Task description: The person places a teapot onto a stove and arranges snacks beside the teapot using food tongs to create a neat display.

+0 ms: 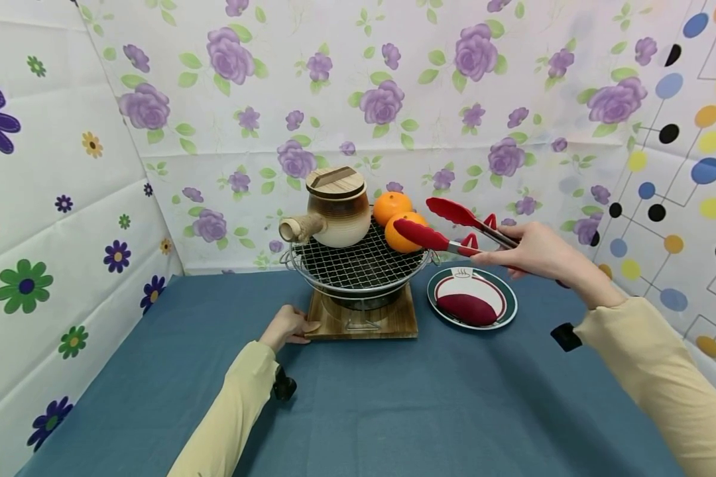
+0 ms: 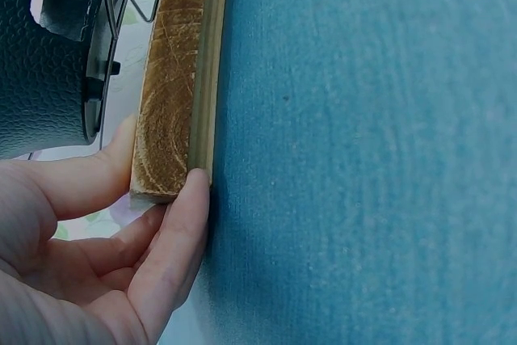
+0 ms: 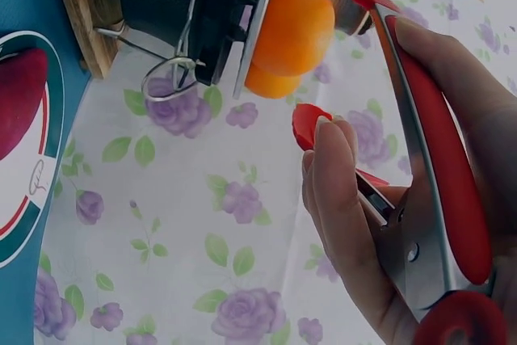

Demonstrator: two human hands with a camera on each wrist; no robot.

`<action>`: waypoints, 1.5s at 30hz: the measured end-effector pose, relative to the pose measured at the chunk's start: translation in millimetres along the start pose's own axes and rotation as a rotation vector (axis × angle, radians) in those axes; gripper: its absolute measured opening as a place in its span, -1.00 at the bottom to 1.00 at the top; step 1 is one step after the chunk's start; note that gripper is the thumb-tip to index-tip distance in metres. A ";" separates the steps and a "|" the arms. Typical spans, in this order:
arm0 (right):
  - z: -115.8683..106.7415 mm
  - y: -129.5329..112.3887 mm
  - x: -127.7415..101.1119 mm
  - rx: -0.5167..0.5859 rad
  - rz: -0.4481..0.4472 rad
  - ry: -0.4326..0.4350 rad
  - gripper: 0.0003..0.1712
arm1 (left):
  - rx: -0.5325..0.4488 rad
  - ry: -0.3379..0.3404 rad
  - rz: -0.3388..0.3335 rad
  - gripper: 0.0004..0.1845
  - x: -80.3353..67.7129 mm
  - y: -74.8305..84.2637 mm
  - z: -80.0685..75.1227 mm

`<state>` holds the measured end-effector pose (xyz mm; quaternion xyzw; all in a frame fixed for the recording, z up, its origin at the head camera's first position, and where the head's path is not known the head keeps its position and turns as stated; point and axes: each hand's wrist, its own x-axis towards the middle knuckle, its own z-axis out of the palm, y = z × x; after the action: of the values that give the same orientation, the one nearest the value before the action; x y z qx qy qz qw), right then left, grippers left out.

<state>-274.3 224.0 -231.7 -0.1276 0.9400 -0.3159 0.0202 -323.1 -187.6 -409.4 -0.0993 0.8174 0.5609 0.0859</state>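
Observation:
My right hand (image 1: 534,250) grips red-tipped tongs (image 1: 501,237), whose two arms are spread apart beside the oranges. The front orange (image 1: 403,232) and the rear orange (image 1: 392,208) sit on the right of the round wire grill (image 1: 358,262). In the right wrist view the tongs' red handle (image 3: 448,175) lies in the palm. My left hand (image 1: 286,324) holds the left front corner of the wooden board (image 1: 364,324) under the grill. Its thumb is on the board's upper side and its fingers are at the lower edge in the left wrist view.
A clay pot (image 1: 343,212) with a wooden lid (image 1: 335,182) stands on the grill's left, its side handle (image 1: 301,228) pointing left. Right of the board, a green-rimmed plate (image 1: 509,299) holds a dark red sweet-potato-shaped item (image 1: 467,309). Flowered cloth (image 1: 382,146) hangs close behind.

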 end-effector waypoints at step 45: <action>-21.7 44.3 -15.2 -0.048 0.060 0.112 -0.04 | -0.026 -0.022 0.008 -0.48 -1.1 -0.3 -1.2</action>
<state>-272.2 274.6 -241.6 -0.0820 0.9503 -0.2992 -0.0264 -322.0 -188.7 -409.0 -0.0911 0.8095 0.5728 0.0912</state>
